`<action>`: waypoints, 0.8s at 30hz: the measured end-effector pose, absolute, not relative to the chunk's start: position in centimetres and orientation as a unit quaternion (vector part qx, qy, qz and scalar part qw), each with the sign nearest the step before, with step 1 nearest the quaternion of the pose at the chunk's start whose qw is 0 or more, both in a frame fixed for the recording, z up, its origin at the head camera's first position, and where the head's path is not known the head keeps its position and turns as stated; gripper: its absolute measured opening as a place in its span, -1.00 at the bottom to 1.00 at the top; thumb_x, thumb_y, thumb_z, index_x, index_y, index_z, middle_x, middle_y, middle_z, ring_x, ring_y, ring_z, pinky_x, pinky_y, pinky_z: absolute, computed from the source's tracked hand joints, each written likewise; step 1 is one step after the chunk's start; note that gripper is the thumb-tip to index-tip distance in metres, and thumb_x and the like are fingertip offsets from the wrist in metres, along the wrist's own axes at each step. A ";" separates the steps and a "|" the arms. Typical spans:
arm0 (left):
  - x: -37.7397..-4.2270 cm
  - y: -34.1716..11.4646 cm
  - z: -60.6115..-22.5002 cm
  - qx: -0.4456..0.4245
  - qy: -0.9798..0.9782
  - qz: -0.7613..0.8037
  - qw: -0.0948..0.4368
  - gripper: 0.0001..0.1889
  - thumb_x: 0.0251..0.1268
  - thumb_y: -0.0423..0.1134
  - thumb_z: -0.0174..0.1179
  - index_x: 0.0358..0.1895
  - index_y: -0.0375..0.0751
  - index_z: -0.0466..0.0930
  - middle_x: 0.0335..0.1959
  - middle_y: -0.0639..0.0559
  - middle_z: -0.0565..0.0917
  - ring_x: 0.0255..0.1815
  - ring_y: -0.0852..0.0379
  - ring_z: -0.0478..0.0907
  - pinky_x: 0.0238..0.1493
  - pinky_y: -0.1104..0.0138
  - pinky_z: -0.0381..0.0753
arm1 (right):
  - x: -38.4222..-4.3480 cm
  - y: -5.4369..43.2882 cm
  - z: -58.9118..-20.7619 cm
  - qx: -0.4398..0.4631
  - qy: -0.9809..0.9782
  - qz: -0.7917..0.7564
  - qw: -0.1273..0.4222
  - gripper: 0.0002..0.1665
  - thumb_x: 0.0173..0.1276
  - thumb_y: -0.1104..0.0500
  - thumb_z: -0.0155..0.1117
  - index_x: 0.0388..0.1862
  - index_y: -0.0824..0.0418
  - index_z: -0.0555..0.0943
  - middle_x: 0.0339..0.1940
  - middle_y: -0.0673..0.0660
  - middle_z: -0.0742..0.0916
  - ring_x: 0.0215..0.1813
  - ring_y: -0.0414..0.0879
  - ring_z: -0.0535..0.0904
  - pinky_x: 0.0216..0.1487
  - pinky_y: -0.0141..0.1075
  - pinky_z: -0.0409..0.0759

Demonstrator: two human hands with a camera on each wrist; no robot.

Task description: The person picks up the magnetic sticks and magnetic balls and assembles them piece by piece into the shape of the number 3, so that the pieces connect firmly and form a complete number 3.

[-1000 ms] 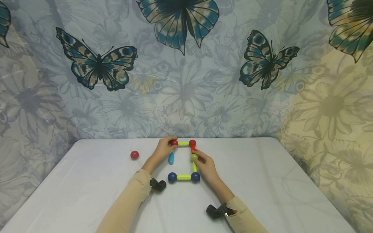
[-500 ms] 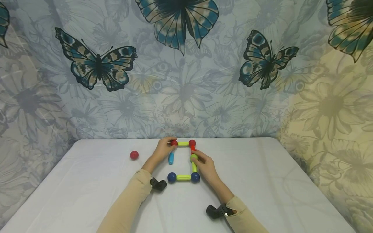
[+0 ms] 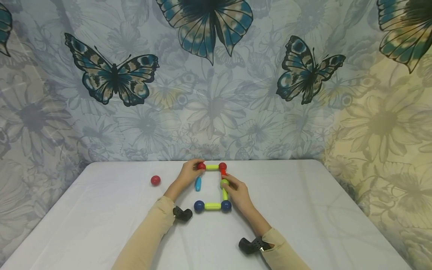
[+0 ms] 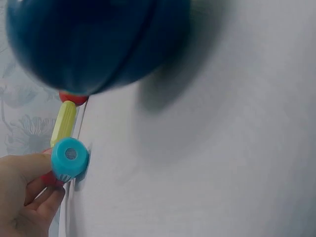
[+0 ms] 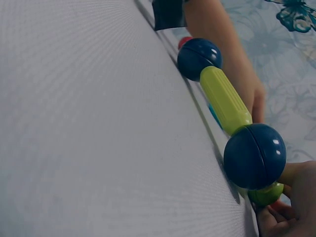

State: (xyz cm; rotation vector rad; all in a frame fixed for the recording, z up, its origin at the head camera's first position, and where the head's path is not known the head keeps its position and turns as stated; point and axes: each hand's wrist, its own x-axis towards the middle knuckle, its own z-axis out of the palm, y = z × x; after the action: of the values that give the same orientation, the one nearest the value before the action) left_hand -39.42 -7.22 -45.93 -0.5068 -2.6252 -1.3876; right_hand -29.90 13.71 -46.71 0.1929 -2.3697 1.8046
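Observation:
On the white table stands a three-sided outline of toy balls and rods. My left hand [image 3: 189,173] grips the red ball [image 3: 201,166] at its far left corner. From that ball a light-blue rod [image 3: 198,184] points toward the near side, its free end [image 4: 70,157] facing the left wrist camera. A yellow-green rod [image 3: 212,167] links it to a second red ball [image 3: 222,165], and a red rod [image 3: 223,172] runs nearer from there. My right hand [image 3: 240,192] pinches the green ball [image 3: 224,183] midway along the right side. Two dark-blue balls [image 3: 199,206] joined by a yellow-green rod [image 3: 212,206] form the near side.
A loose red ball [image 3: 155,180] lies on the table [image 3: 101,217] to the left of my left hand. Black wrist cameras [image 3: 182,214] jut inward from both wrists. A butterfly-patterned cloth [image 3: 216,123] hangs behind the table's far edge.

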 end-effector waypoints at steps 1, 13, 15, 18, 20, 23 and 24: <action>-39.4 -7.3 -45.9 -0.167 -0.870 -0.460 0.062 -0.56 0.19 -0.42 0.32 0.17 -0.38 0.54 0.18 -0.30 0.60 0.26 -0.19 0.53 0.24 0.12 0.57 | -29.8 13.7 -46.5 0.066 -0.791 0.604 0.078 -0.58 0.37 0.28 0.26 0.20 0.32 0.58 0.39 0.25 0.52 0.47 0.13 0.36 0.40 -0.15 0.39; -38.4 -9.2 -44.7 -0.162 -0.879 -0.445 0.057 -0.45 0.26 -0.27 0.30 0.31 -0.27 0.42 0.27 -0.19 0.56 0.33 -0.14 0.46 0.38 0.04 0.43 | -27.4 13.2 -43.1 0.069 -0.797 0.598 0.057 -0.56 0.38 0.34 0.21 0.22 0.47 0.51 0.40 0.37 0.46 0.48 0.22 0.31 0.42 -0.09 0.36; -38.1 -9.7 -44.4 -0.161 -0.881 -0.440 0.059 -0.44 0.28 -0.26 0.28 0.34 -0.24 0.39 0.30 -0.18 0.53 0.34 -0.15 0.44 0.40 0.03 0.40 | -27.4 13.2 -43.1 0.071 -0.797 0.598 0.057 -0.56 0.39 0.33 0.20 0.22 0.46 0.51 0.40 0.37 0.45 0.48 0.22 0.31 0.42 -0.08 0.35; -37.5 -10.7 -43.9 -0.161 -0.880 -0.442 0.067 -0.41 0.29 -0.25 0.27 0.38 -0.21 0.35 0.33 -0.19 0.50 0.37 -0.17 0.42 0.42 0.00 0.36 | -27.5 13.3 -43.3 0.073 -0.795 0.599 0.058 -0.56 0.39 0.33 0.20 0.22 0.46 0.51 0.41 0.37 0.45 0.48 0.21 0.31 0.42 -0.08 0.35; -37.0 -11.4 -43.6 -0.163 -0.879 -0.441 0.072 -0.39 0.30 -0.23 0.27 0.40 -0.19 0.33 0.34 -0.19 0.49 0.38 -0.17 0.40 0.44 -0.02 0.34 | -27.6 13.3 -43.3 0.075 -0.794 0.601 0.059 -0.56 0.38 0.33 0.21 0.22 0.46 0.51 0.40 0.37 0.46 0.48 0.21 0.31 0.42 -0.08 0.35; -36.4 -12.5 -43.2 -0.164 -0.882 -0.435 0.074 -0.39 0.30 -0.21 0.27 0.40 -0.18 0.33 0.35 -0.18 0.48 0.38 -0.17 0.39 0.44 -0.04 0.32 | -27.7 13.3 -43.5 0.072 -0.793 0.602 0.059 -0.56 0.38 0.34 0.22 0.21 0.46 0.52 0.40 0.37 0.46 0.48 0.22 0.31 0.42 -0.07 0.36; -36.2 -12.9 -43.1 -0.163 -0.885 -0.429 0.074 -0.39 0.30 -0.20 0.27 0.40 -0.18 0.33 0.34 -0.19 0.49 0.39 -0.17 0.38 0.44 -0.06 0.32 | -28.0 13.3 -43.9 0.072 -0.795 0.599 0.063 -0.56 0.38 0.33 0.22 0.21 0.45 0.52 0.40 0.36 0.46 0.47 0.22 0.32 0.41 -0.07 0.36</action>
State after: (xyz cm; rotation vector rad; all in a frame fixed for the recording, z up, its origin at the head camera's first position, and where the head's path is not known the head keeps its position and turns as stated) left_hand -36.19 -12.92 -43.10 -0.4901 -2.6577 -1.2876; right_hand -27.99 13.33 -43.94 0.2166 -2.4029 1.8093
